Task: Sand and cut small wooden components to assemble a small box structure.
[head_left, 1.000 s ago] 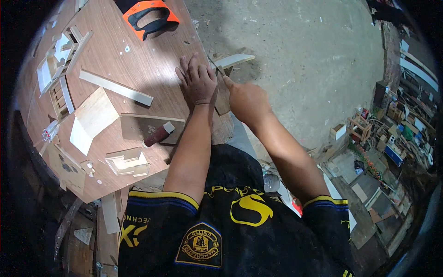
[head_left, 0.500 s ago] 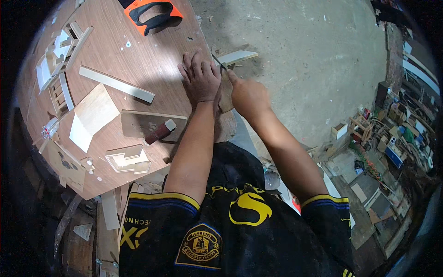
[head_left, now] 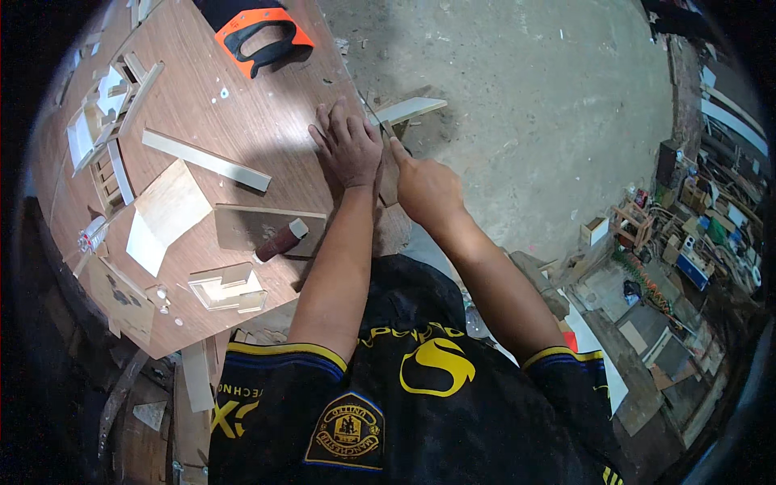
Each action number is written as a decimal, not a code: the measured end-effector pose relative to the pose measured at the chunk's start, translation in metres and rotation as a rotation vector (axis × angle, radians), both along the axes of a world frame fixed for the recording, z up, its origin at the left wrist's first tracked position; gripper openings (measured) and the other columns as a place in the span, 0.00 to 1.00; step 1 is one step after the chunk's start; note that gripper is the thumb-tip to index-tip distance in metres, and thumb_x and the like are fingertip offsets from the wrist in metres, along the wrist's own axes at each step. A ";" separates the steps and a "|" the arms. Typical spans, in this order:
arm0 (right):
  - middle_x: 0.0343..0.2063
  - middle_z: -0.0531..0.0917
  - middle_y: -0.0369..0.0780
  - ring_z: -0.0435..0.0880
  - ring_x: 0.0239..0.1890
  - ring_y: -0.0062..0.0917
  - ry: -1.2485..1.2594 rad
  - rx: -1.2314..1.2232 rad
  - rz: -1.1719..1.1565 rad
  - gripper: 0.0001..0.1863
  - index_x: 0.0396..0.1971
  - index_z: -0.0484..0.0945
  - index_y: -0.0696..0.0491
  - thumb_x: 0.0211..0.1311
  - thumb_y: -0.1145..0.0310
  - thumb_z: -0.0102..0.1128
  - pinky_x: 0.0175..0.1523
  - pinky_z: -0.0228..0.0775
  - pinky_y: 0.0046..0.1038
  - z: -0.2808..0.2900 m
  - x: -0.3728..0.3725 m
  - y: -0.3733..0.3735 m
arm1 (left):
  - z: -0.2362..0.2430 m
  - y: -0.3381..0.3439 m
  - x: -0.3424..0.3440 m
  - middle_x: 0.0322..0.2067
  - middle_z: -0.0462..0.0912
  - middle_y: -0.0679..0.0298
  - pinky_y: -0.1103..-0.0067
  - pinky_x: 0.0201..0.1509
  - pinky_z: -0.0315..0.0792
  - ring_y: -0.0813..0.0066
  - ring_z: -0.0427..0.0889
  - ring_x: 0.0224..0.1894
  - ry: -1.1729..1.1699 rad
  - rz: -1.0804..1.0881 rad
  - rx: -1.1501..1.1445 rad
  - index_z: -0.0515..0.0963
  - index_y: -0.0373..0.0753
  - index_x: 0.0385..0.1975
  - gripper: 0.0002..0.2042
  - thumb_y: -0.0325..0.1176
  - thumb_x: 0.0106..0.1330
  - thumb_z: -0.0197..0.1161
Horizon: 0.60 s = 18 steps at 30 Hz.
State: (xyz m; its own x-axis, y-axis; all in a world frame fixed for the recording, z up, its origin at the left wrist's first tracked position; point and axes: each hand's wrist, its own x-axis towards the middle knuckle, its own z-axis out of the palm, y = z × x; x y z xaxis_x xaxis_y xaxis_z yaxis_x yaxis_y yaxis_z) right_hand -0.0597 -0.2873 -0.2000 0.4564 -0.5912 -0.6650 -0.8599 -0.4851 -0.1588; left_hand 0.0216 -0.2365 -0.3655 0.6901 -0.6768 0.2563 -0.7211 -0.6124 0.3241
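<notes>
My left hand [head_left: 349, 149] lies flat near the right edge of the table, fingers spread, pressing down. Beside its palm, a brown piece of wood [head_left: 389, 182] runs along the table edge. My right hand [head_left: 430, 190] is closed, with the index finger stretched forward along a thin, dark-bladed tool [head_left: 373, 112]; its handle is hidden in the fist. Just ahead of that hand, a pale strip of wood [head_left: 412, 109] juts out past the table edge, close to the blade. How the blade meets the wood is too small to tell.
An orange and black saw handle [head_left: 263, 40] lies at the far side of the table [head_left: 283, 93]. Left of my arm are a dark red bottle with a pale cap [head_left: 279, 241], a long wood strip [head_left: 206, 160], flat boards [head_left: 168, 208] and small wooden assemblies [head_left: 113, 113]. Scrap wood clutters the right.
My right hand has drawn slightly nearer to me with the tool, and more of the blade shows. My left hand stays in place. The whole view has shifted slightly.
</notes>
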 end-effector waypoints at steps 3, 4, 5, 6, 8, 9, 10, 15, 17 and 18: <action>0.26 0.84 0.51 0.84 0.29 0.47 -0.013 0.015 0.008 0.30 0.63 0.68 0.45 0.57 0.72 0.46 0.35 0.76 0.46 -0.003 -0.003 -0.004 | 0.004 -0.002 -0.003 0.59 0.69 0.61 0.51 0.71 0.44 0.52 0.61 0.68 0.031 0.021 0.040 0.72 0.42 0.31 0.08 0.38 0.59 0.59; 0.26 0.84 0.51 0.84 0.29 0.46 -0.021 0.008 0.003 0.30 0.63 0.68 0.45 0.57 0.72 0.46 0.35 0.76 0.46 -0.005 -0.004 -0.006 | 0.005 -0.004 -0.004 0.59 0.69 0.61 0.51 0.71 0.43 0.52 0.62 0.68 0.074 0.031 0.062 0.73 0.41 0.31 0.08 0.38 0.59 0.59; 0.26 0.84 0.51 0.84 0.28 0.46 -0.028 0.006 -0.001 0.30 0.63 0.68 0.45 0.56 0.72 0.46 0.34 0.76 0.45 -0.005 -0.005 -0.006 | 0.006 -0.004 -0.004 0.59 0.69 0.61 0.51 0.71 0.43 0.52 0.62 0.68 0.074 0.031 0.064 0.73 0.41 0.31 0.08 0.38 0.59 0.59; 0.26 0.84 0.51 0.84 0.28 0.46 -0.027 0.007 -0.002 0.30 0.63 0.68 0.45 0.56 0.72 0.46 0.34 0.76 0.45 -0.005 -0.005 -0.005 | 0.007 -0.004 -0.003 0.59 0.69 0.61 0.51 0.71 0.42 0.52 0.62 0.68 0.063 0.025 0.064 0.73 0.41 0.31 0.08 0.38 0.59 0.59; 0.25 0.83 0.51 0.84 0.28 0.46 -0.019 0.008 0.020 0.30 0.63 0.68 0.45 0.56 0.72 0.46 0.34 0.76 0.45 -0.004 -0.005 -0.003 | 0.006 -0.004 -0.003 0.59 0.69 0.61 0.51 0.71 0.41 0.52 0.62 0.67 0.054 0.019 0.067 0.73 0.41 0.31 0.08 0.39 0.59 0.59; 0.25 0.83 0.51 0.84 0.28 0.46 -0.018 0.011 0.018 0.30 0.63 0.68 0.45 0.56 0.72 0.46 0.34 0.76 0.45 -0.002 -0.004 -0.003 | 0.004 -0.004 -0.002 0.58 0.69 0.61 0.51 0.71 0.41 0.52 0.62 0.67 0.025 0.025 0.052 0.73 0.41 0.31 0.08 0.39 0.60 0.59; 0.25 0.83 0.51 0.84 0.28 0.46 -0.024 0.007 0.020 0.30 0.63 0.68 0.45 0.56 0.72 0.46 0.34 0.76 0.45 -0.001 -0.003 -0.004 | 0.003 -0.004 -0.002 0.58 0.69 0.61 0.50 0.70 0.41 0.52 0.62 0.67 -0.004 0.030 0.036 0.73 0.41 0.30 0.08 0.39 0.60 0.59; 0.24 0.83 0.50 0.84 0.27 0.45 -0.047 -0.026 0.006 0.30 0.63 0.69 0.45 0.56 0.73 0.47 0.33 0.76 0.45 -0.004 -0.010 -0.002 | 0.005 -0.005 -0.001 0.57 0.70 0.61 0.48 0.69 0.44 0.50 0.64 0.65 0.003 0.006 0.016 0.73 0.42 0.30 0.09 0.39 0.61 0.59; 0.24 0.83 0.51 0.84 0.26 0.45 -0.080 -0.024 0.013 0.30 0.63 0.69 0.45 0.56 0.73 0.46 0.33 0.76 0.45 -0.004 -0.012 0.000 | 0.002 -0.005 0.001 0.56 0.69 0.61 0.48 0.69 0.46 0.50 0.65 0.64 -0.014 -0.009 0.013 0.73 0.42 0.30 0.09 0.40 0.61 0.59; 0.24 0.83 0.51 0.84 0.26 0.45 -0.082 -0.023 0.014 0.30 0.63 0.69 0.45 0.56 0.73 0.46 0.33 0.76 0.45 -0.003 -0.012 0.000 | 0.001 -0.006 0.003 0.56 0.69 0.61 0.47 0.68 0.47 0.49 0.65 0.64 -0.024 -0.031 -0.006 0.73 0.41 0.30 0.09 0.40 0.61 0.59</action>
